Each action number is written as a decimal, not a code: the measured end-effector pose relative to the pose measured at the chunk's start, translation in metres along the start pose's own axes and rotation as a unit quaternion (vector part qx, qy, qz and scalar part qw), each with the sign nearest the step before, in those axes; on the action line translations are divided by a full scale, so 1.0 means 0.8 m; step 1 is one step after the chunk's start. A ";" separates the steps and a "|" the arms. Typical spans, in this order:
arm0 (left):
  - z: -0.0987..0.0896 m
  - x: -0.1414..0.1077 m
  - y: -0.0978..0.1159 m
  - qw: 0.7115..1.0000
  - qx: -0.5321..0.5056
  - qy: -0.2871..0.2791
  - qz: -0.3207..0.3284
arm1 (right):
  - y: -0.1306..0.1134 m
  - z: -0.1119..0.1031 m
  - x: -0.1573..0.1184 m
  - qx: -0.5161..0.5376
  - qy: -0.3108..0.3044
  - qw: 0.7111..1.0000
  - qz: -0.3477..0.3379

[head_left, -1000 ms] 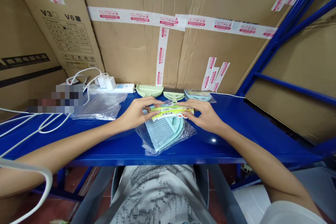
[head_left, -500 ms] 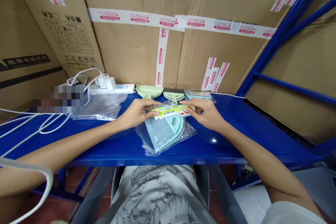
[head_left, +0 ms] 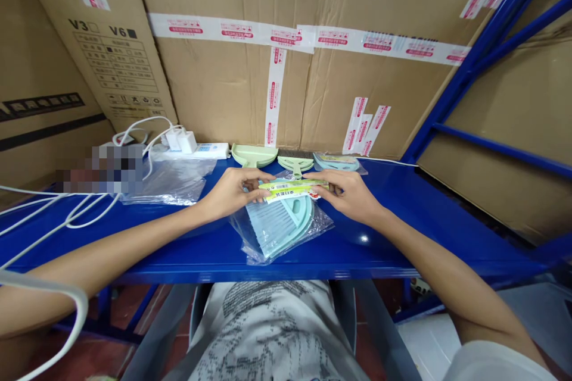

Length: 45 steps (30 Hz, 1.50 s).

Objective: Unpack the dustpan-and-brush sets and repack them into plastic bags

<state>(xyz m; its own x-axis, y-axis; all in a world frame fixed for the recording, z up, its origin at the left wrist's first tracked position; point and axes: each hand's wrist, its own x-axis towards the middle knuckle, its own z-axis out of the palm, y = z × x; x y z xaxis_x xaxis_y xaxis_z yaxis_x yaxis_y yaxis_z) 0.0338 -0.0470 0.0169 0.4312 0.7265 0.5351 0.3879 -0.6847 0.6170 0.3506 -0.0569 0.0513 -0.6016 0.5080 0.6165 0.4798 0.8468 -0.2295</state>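
Observation:
A yellow-green and white printed card is held between my two hands, one at each end. My left hand pinches its left end, and my right hand grips its right end with thumb and fingers. Just below the card, a light blue brush and dustpan set lies in a clear plastic bag on the blue table. The card covers the upper part of the set.
Behind my hands are a green dustpan, a small green brush and another bagged blue set. Clear bags, a power strip and white cables lie on the left. Cardboard stands behind.
The card has tilted so that its printed face shows more, and its right end has shifted slightly left with my right hand. The bagged set has stayed in place.

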 end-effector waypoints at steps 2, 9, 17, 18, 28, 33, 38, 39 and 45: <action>0.000 0.000 -0.002 1.000 -0.012 -0.008 -0.008 | 0.002 -0.001 -0.001 0.002 0.004 1.000 0.015; 0.002 -0.001 0.002 0.999 0.027 0.017 0.018 | -0.002 0.000 -0.002 0.044 0.008 0.998 0.042; 0.000 0.001 -0.001 0.999 0.006 0.031 0.040 | 0.000 -0.001 -0.003 0.037 -0.003 0.998 0.049; 0.000 0.001 -0.002 0.998 0.005 0.031 0.053 | 0.001 -0.001 -0.003 0.030 -0.003 0.999 0.040; -0.001 0.002 0.001 0.997 0.018 0.031 0.070 | -0.003 -0.003 -0.002 0.018 0.006 0.999 0.037; -0.002 0.002 0.008 1.000 -0.003 0.013 0.016 | -0.008 -0.002 -0.002 0.068 0.023 0.995 0.073; 0.000 0.005 0.008 0.995 -0.091 0.013 -0.038 | -0.007 -0.004 -0.001 0.071 0.039 0.992 0.096; -0.001 0.005 0.008 0.993 -0.111 0.011 -0.044 | -0.006 -0.004 -0.001 0.077 0.042 0.991 0.098; 0.001 0.003 0.012 0.975 -0.208 -0.025 -0.071 | -0.009 -0.002 -0.002 0.094 0.060 0.987 0.113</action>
<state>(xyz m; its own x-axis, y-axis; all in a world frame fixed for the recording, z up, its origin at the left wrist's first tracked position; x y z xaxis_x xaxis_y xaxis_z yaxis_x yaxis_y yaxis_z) 0.0395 -0.0519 0.0237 0.4411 0.8007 0.4053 0.0868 -0.4876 0.8687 0.3494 -0.0641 0.0530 -0.4072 0.6742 0.6162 0.4596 0.7342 -0.4997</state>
